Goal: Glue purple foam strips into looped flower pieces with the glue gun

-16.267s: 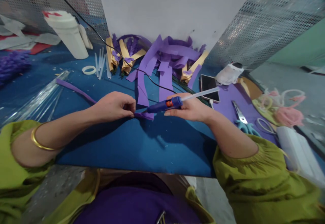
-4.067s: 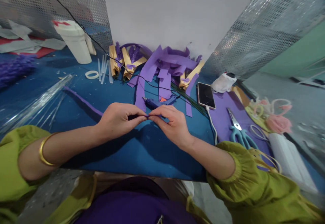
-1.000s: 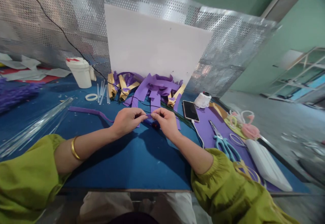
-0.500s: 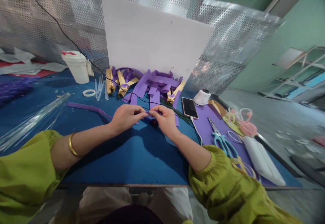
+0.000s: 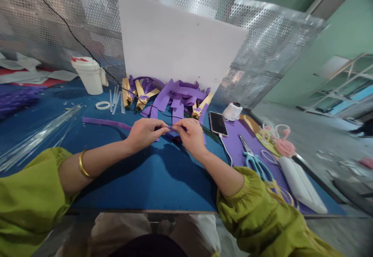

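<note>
Just in front of the purple strip pile (image 5: 177,95), left hand (image 5: 144,132) and right hand (image 5: 189,134) pinched fingertip to fingertip on a purple strip (image 5: 106,122), trailing leftward along the blue counter (image 5: 151,179); phone (image 5: 216,122) right of the pile.

A white plastic jug (image 5: 87,75) with a red mark on its lid stands at the far left of the blue table (image 5: 140,179). Near it lie a small white ring (image 5: 102,105) and a few clear glue sticks (image 5: 115,98). A bundle of clear rods (image 5: 37,134) stretches along the left side. At the back, a heap of purple strips (image 5: 177,95) and tan rolls (image 5: 132,93) rests against a white board (image 5: 177,47). To the right, a phone (image 5: 216,123) lies face up with a cable plugged in, a white roll (image 5: 232,111) just behind it. Teal-handled scissors (image 5: 253,159) lie on a purple sheet (image 5: 237,148), with pink flowers (image 5: 281,145) beyond.
</note>
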`<state>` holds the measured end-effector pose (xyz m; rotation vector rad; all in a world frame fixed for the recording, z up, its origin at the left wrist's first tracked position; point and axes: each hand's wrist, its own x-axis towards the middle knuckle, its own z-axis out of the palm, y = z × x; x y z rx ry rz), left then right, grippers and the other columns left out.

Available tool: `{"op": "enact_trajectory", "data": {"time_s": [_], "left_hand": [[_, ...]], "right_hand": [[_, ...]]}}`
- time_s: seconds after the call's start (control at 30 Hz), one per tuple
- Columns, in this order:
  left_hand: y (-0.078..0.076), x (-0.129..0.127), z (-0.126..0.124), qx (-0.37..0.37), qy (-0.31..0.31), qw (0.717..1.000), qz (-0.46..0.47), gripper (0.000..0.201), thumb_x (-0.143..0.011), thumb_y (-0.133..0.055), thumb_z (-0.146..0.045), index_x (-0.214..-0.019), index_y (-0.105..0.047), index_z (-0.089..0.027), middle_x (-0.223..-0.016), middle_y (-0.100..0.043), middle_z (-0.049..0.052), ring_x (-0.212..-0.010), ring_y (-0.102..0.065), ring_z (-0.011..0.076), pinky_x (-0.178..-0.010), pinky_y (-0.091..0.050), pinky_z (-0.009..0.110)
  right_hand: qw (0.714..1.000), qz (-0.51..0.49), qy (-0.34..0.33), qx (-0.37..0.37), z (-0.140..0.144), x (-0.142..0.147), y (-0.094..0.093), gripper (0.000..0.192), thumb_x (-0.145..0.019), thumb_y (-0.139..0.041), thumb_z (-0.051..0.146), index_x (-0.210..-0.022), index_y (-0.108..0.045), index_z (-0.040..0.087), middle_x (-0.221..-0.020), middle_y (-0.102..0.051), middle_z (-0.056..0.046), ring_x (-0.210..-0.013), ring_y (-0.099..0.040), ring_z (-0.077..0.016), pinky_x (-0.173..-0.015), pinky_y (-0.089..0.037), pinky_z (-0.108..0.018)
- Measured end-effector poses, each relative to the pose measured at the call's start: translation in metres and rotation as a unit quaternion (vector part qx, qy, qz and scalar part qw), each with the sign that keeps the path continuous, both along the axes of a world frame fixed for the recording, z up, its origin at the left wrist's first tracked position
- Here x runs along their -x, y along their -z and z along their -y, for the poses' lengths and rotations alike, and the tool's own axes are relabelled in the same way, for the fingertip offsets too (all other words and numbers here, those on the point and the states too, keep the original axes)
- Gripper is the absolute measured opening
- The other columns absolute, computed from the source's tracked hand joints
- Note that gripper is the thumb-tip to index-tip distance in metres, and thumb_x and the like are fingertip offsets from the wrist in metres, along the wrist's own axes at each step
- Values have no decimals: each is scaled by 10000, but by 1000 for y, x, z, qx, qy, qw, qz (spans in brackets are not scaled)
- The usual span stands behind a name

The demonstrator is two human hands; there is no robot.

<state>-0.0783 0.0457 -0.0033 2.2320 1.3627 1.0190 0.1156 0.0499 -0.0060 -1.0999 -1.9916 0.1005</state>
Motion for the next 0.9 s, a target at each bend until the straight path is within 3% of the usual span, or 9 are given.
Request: {"op": "enact_trajectory", "data": {"time_s": [0.3,0.53,0.63,0.77,0.9], "left_hand": [[-7,14,-17,38,-15,998,42,242,-827,-641,-400,-797,-770,-198,-677,-741,9,-612,-670,154,-570,-446,228],[-6,21,-25,12,-20,999,26,245,-832,-623,-382,-778,-763,-187,-590,-696,-1,-535,-616,133,-543,-412,226],[-5,20,-24,-4,-21,1000,21,242,-838,-616,-376,-777,-758,-189,-554,-666,-10,-522,-591,132,-536,-393,231],[-5,16,-16,-32,-11,999,-6,227,-853,-610,-363,-805,-762,-201,-626,-694,-3,-565,-585,131,-549,-382,231],[-5,12,-10,-48,-6,998,-33,212,-867,-614,-356,-840,-768,-212,-675,-711,-2,-605,-586,130,-571,-370,229]], "right_hand": [[998,-32,62,0,-24,-26,-9,161,-877,-613,260,-735,-683,229,-743,-700,-8,-752,-605,-191,-825,-413,-346],[992,-26,122,4,-36,-43,-11,167,-864,-619,279,-718,-688,236,-704,-690,2,-731,-599,-195,-855,-412,-368],[994,4,105,-3,-37,-42,-12,146,-885,-621,297,-781,-715,253,-800,-734,-4,-833,-641,-204,-976,-374,-414],[996,57,51,-50,-29,-34,-13,105,-885,-665,340,-940,-734,283,-980,-760,-10,-1062,-642,-225,-1135,-214,-477],[994,100,-16,-46,-18,-22,-14,112,-905,-643,305,-836,-725,274,-909,-756,6,-980,-657,-200,-1165,-182,-474]]}}
